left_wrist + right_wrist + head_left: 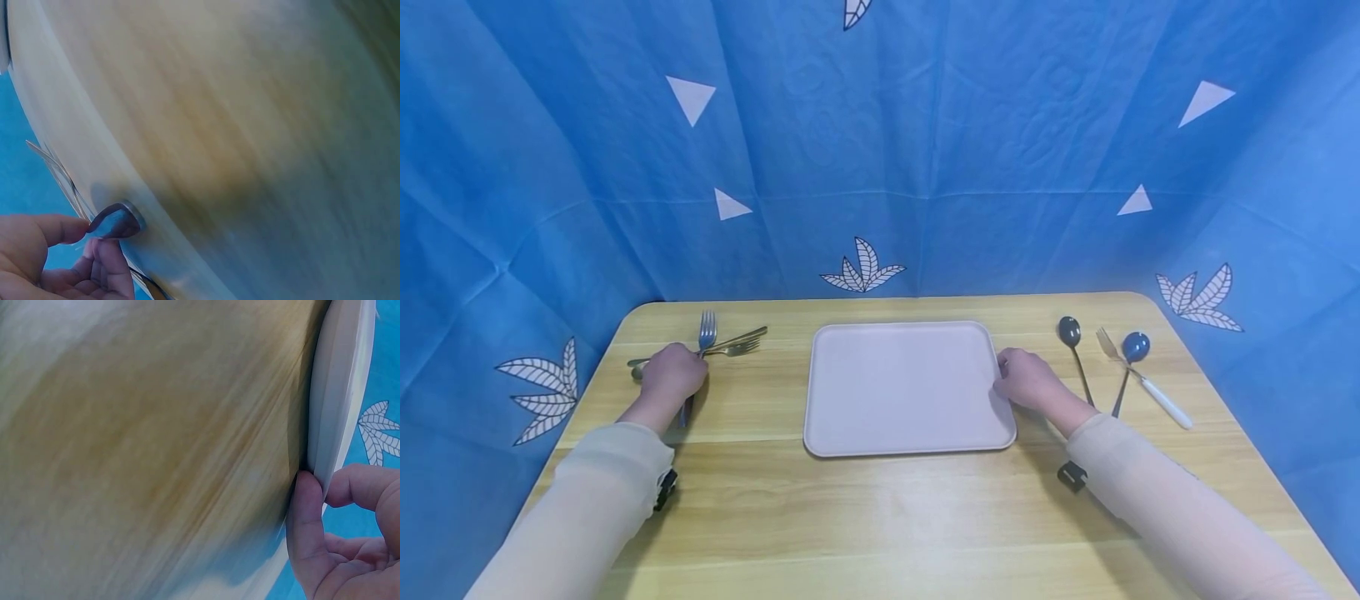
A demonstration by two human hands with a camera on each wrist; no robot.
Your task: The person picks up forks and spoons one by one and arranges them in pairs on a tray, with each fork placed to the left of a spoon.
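On the left of the table, my left hand (676, 371) pinches the handle of a silver fork (707, 329), whose tines point to the back. In the left wrist view, the flat metal handle end (120, 222) shows between thumb and fingers. Under and beside that hand lie a gold fork (741, 347) and another gold utensil (754, 333), partly covered. My right hand (1028, 382) grips the right edge of a pale rectangular tray (910, 387). Seen from the right wrist, thumb and forefinger pinch the tray's rim (340, 381).
Right of the tray lie a dark spoon (1070, 332), a second dark spoon (1136, 346) and a white-handled fork (1165, 402) that crosses it. The wooden table (880, 517) has rounded back corners. A blue patterned cloth (910, 142) hangs behind it and on both sides.
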